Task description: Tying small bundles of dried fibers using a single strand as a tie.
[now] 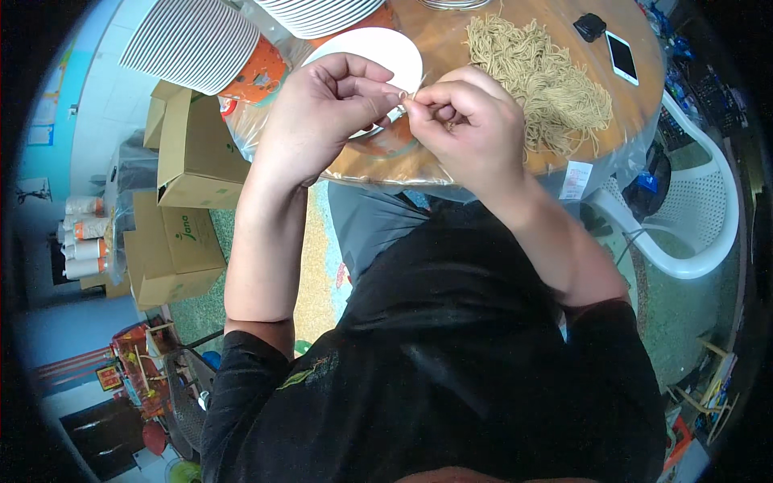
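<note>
Over the near edge of the round table, my left hand (326,109) and my right hand (477,121) meet fingertip to fingertip. Both are closed in a pinch on a short bit of tan string (411,95), mostly hidden by the fingers. Behind and below them is a white round paper tub (374,48), partly covered by my left hand; which way up it stands I cannot tell. Just beyond my right hand lies a tangled heap of tan string (539,80).
Nested paper tubs (189,44) with orange ends lean at the table's left; another stack (322,10) is behind. A white phone (622,58) lies on the plastic-covered table (443,40). Cardboard boxes (201,165) stand left, a white plastic chair (696,262) right.
</note>
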